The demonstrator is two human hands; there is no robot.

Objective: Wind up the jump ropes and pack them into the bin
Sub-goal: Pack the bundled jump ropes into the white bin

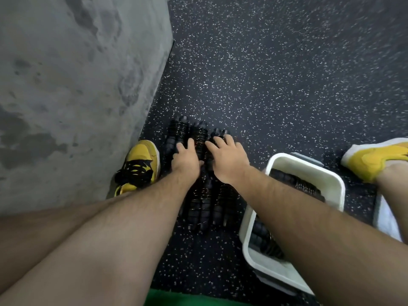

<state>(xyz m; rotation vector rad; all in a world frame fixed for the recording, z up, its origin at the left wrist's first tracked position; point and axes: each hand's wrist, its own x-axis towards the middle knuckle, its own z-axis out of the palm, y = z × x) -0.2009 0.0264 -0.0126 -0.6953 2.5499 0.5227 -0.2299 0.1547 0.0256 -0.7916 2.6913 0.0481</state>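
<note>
Bare forearms reach down from the bottom of the view to a row of wound jump ropes (199, 138) lying side by side on the speckled floor (287, 74). Left hand (185, 159) rests on the middle bundles with fingers spread and slightly bent; right hand (227, 160) lies over the rightmost one, fingers draped across the coils. Neither plainly grips yet, so both read as released. Just right of the row sits the white bin (331, 180), already holding dark wound ropes. To do this step well, I judge each hand should close around one bundle's middle so the coils stay tight, then lift it over the bin's near wall and lay it alongside the ropes inside.
</note>
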